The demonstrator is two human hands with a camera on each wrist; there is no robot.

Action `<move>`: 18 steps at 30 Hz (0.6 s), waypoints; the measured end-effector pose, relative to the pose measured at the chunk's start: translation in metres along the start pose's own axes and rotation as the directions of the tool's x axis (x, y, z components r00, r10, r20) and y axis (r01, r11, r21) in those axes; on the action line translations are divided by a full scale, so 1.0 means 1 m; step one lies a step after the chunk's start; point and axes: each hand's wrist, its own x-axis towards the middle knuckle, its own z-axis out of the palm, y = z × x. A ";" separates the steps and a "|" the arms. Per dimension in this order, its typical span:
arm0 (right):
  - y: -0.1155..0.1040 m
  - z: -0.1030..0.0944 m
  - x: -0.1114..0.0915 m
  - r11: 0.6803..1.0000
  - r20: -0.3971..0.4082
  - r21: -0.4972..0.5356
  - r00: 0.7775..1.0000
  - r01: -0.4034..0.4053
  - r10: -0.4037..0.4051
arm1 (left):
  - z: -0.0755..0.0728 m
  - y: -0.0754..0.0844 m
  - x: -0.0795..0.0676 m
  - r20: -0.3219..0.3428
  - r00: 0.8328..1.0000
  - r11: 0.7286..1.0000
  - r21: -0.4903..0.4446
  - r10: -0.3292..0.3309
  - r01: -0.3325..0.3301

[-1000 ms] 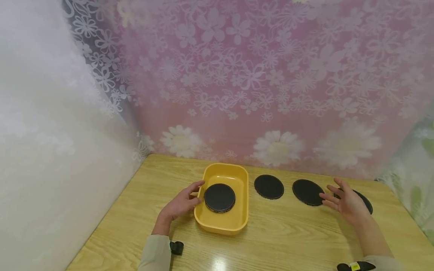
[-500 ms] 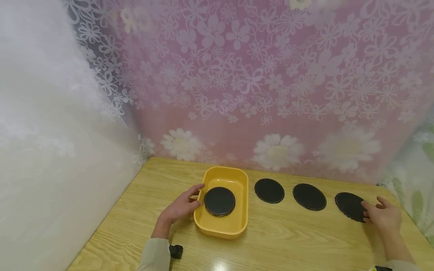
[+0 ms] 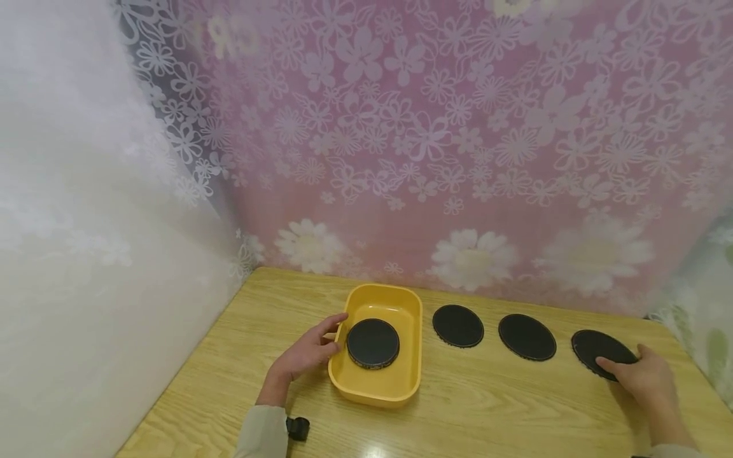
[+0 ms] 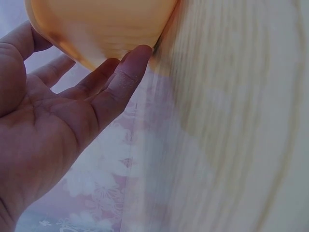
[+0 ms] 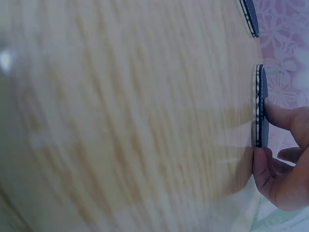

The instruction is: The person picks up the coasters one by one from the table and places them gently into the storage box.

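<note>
In the head view, a yellow tray (image 3: 413, 375) stands on the wooden table, with black round coasters (image 3: 373, 342) stacked inside it. My left hand (image 3: 306, 350) touches the tray's left side. In the left wrist view its fairly straight fingers (image 4: 126, 79) lie against the tray's outer wall (image 4: 104, 29). At the far right, my right hand (image 3: 647, 375) pinches the edge of another black coaster (image 3: 601, 351), thumb on its top. The right wrist view shows this coaster (image 5: 261, 106) edge-on at the tabletop, the other fingers at its rim.
Two more black coasters, one nearer the tray (image 3: 458, 326) and one farther right (image 3: 527, 337), lie flat in a row along the back of the table (image 3: 487, 413). A flowered pink curtain (image 3: 389, 159) hangs behind, and a pale sheet (image 3: 103, 254) borders the left side.
My right hand has moved rightward from over the coasters to the far right one, and its thumb and fingers have closed on that coaster's edge. The left hand stays at the tray.
</note>
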 end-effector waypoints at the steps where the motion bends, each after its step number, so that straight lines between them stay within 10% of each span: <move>1: -0.001 0.000 -0.001 1.000 0.000 -0.004 1.000 0.003 -0.003 | 0.000 0.000 0.000 -0.001 1.000 1.000 -0.001 -0.001 0.001; 18: -0.009 0.000 -0.003 1.000 -0.042 0.015 0.999 -0.008 0.009 | 0.001 0.001 0.000 -0.016 1.000 1.000 0.003 -0.003 0.003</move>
